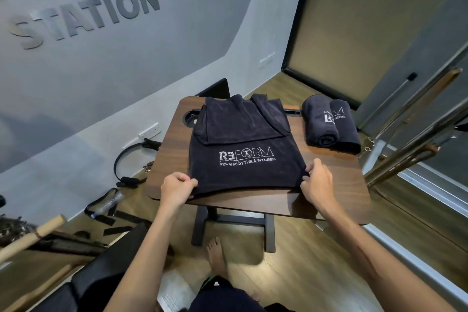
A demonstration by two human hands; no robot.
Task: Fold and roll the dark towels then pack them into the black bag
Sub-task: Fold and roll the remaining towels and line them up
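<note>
Towel (243, 159) lies lengthwise away; left hand (177, 189) and right hand (317, 180) pinch its near corners.

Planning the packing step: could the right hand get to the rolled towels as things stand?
Probably yes, once freed. The right hand pinches the flat towel's near corner; the rolled towels lie beyond it on bare table, nothing between.

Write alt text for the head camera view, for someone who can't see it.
Both hands, left and right, pinch the near corners of a dark logo towel spread on a wooden table. Two rolled towels lie at the table's far right.
</note>
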